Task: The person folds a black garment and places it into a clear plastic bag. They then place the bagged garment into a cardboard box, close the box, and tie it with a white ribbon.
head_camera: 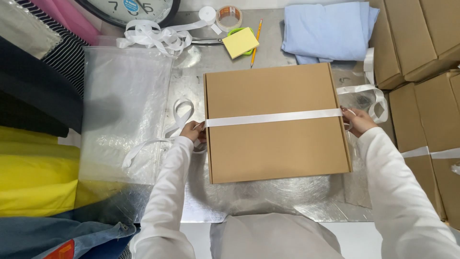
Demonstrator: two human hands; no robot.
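A: Nearest the camera, what do the hands have?

B: Both sleeves reach up to a flat box (pixel 277 122) lying in the middle of the shiny table (pixel 268 199). The left hand (pixel 193 130) is at the box's left edge, its fingers pinched on the ribbon (pixel 273 117). The right hand (pixel 357 121) is at the right edge, fingers closed on the same ribbon where it comes off the lid.

A: And the ribbon itself?

B: White, satin-looking, stretched flat and straight across the lid from one hand to the other. Loose ends trail off both sides: loops curl to the left over a clear bag (pixel 125 112), and another loop lies by the right hand.

A: How would you expect these to handle?

B: The box looks like stiff cardboard, light for its spread, and it should sit still if pressed at an edge. The ribbon seems soft and slippery, likely to slide on the smooth lid unless it is kept taut, so a grip right at the box edges, where the hands are, seems best.

A: Further back?

B: A ribbon tangle (pixel 153 34), a tape roll (pixel 228 17), yellow notes (pixel 240 42), a pencil (pixel 256 42), folded blue cloth (pixel 326 31) and more boxes (pixel 421 33) at the right.
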